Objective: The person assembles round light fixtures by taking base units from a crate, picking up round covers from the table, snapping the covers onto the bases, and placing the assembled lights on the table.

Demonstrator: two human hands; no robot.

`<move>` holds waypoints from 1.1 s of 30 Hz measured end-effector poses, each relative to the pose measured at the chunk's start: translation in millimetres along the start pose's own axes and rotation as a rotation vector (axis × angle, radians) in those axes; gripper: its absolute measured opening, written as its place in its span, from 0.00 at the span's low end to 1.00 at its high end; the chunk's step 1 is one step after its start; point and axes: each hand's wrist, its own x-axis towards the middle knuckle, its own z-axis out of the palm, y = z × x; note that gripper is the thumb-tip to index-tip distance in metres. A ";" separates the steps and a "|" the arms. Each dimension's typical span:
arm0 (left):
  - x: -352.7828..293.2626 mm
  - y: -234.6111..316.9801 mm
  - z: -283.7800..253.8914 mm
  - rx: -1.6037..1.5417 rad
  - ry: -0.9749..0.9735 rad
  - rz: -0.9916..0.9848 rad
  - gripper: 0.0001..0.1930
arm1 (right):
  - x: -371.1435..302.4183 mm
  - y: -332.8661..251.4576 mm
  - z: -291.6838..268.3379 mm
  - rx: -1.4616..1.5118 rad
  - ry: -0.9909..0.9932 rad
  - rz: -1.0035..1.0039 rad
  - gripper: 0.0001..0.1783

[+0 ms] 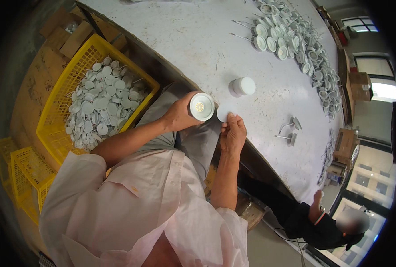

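My left hand point(183, 112) is wrapped round a white round LED lamp housing point(202, 107). Its open face is turned up, and a ring of small yellowish LEDs shows inside. Between the thumb and fingers of my right hand point(234, 131) is a thin white disc point(225, 112), held just beside the housing and apart from it. A short stack of white discs point(244, 86) stands on the table beyond my right hand.
A large pile of white lamp housings with wires point(291, 42) covers the table's far right. Two loose lamp parts point(291, 131) lie nearer. At left, a yellow crate point(51, 111) holds many round lamp parts. A co-worker point(313, 222) sits at lower right.
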 end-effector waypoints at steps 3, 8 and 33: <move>1.4 0.5 -1.0 0.030 0.013 0.012 0.38 | -4.1 8.7 1.4 -0.040 -0.032 0.023 0.05; -1.1 5.1 -2.6 0.094 0.015 0.019 0.37 | -7.6 21.7 5.5 -0.098 -0.072 0.030 0.08; -10.6 -1.2 0.1 0.010 -0.150 -0.066 0.29 | -13.9 44.1 13.9 -0.239 -0.109 -0.028 0.13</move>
